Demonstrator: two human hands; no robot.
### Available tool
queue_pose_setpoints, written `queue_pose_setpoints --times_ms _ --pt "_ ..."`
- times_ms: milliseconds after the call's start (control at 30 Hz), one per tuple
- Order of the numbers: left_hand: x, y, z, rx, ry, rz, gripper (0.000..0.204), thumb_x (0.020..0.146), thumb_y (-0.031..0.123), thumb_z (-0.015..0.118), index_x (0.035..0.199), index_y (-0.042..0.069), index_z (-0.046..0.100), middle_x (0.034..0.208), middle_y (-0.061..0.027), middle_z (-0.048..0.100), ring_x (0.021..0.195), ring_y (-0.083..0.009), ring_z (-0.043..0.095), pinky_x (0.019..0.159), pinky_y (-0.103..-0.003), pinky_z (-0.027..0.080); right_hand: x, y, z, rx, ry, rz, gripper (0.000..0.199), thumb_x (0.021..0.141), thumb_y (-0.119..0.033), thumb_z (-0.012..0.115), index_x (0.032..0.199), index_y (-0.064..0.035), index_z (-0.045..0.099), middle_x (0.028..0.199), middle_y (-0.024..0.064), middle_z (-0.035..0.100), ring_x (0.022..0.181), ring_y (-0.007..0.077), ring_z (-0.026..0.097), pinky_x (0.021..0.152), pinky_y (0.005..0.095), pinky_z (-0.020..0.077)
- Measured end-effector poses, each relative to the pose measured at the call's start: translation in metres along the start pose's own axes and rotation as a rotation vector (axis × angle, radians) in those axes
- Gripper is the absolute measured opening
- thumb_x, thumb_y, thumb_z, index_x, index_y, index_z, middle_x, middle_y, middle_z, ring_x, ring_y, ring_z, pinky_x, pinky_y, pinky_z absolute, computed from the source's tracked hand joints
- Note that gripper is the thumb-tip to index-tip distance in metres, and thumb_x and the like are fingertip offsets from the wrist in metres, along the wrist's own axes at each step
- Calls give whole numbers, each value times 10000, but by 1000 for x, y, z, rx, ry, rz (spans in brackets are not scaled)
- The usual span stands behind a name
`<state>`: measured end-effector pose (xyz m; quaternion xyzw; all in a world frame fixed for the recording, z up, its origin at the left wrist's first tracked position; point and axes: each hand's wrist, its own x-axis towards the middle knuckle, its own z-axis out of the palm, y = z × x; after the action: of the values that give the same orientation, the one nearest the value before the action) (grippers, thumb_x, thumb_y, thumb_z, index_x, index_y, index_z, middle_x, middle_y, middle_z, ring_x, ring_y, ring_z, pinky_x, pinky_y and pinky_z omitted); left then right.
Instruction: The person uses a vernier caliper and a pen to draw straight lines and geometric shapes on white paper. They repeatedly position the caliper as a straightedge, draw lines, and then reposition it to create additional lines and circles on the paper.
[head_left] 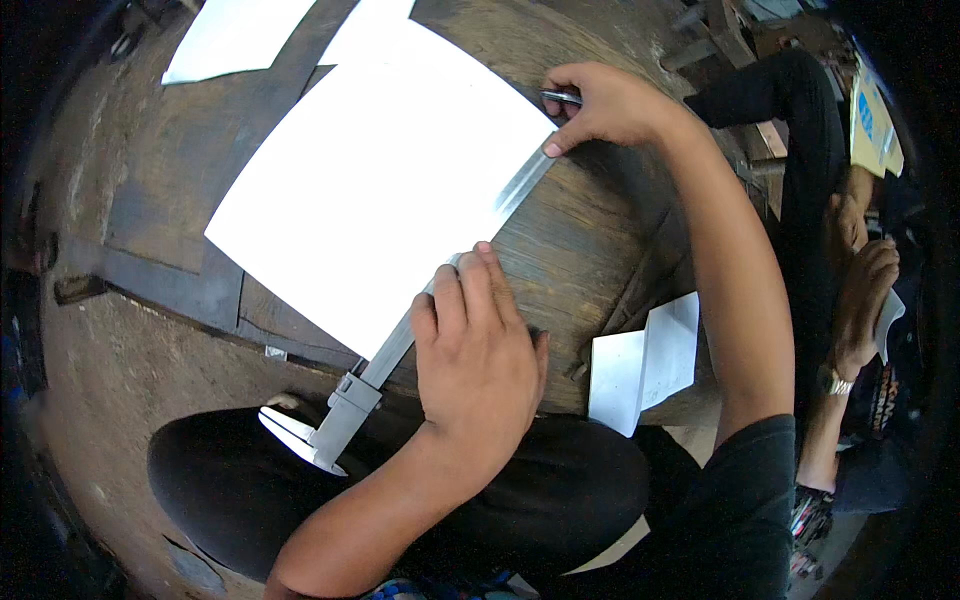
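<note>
A large white sheet (370,190) lies on a low wooden table (590,240). Along its right edge lies a long steel caliper (350,400), its jaws hanging off the table's near edge over my lap. My left hand (475,340) presses flat on the caliper's beam and the sheet's near corner. My right hand (605,105) rests at the sheet's far right corner, index finger on the far end of the beam, and holds a dark pen (560,97).
More white sheets (235,35) lie at the table's far left. Folded white paper pieces (645,365) sit at the table's near right corner. Another person (850,300) sits on the right, an arm with a wristwatch hanging down. Bare floor lies to the left.
</note>
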<state>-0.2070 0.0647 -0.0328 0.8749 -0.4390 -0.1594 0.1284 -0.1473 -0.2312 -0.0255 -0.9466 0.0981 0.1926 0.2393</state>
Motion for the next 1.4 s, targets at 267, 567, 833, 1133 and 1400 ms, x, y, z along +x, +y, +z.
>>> queue_pose_setpoints --times_ms 267,567,833,1133,1400 --pt "1 7 18 54 157 -16 887 815 407 757 1441 -138 444 1335 -196 473 1235 -341 455 1037 -468 384 -12 -8 -2 -115 151 -20 563 608 -344 951 978 -28 669 842 103 665 811 225 625 715 377 500" --pt "-7 -1 20 -8 145 15 888 828 492 726 1418 -125 484 1371 -175 477 1249 -312 441 1037 -455 382 -39 -109 5 738 13 -532 631 1028 -582 412 747 -35 551 710 31 461 653 154 424 627 310 363" --pt "-9 -5 6 -68 86 38 898 854 485 709 1457 -117 427 1380 -200 474 1274 -317 451 1057 -444 371 -37 -123 1 815 521 -501 398 1037 -293 493 840 25 629 743 71 613 685 170 560 681 325 460" --pt "-3 -17 -6 88 99 154 519 917 197 553 1357 -78 555 1291 -158 563 1172 -265 544 973 -377 460 -95 -97 34 -141 85 -7 272 977 -212 633 1190 -67 719 1018 191 734 932 351 705 832 447 549" --pt "18 -35 -24 64 -53 293 449 897 66 534 1314 -96 578 1147 -157 575 1070 -292 579 927 -398 496 -109 -67 61 -98 243 256 307 939 -196 616 1225 -141 712 1022 186 735 965 361 708 885 499 557"
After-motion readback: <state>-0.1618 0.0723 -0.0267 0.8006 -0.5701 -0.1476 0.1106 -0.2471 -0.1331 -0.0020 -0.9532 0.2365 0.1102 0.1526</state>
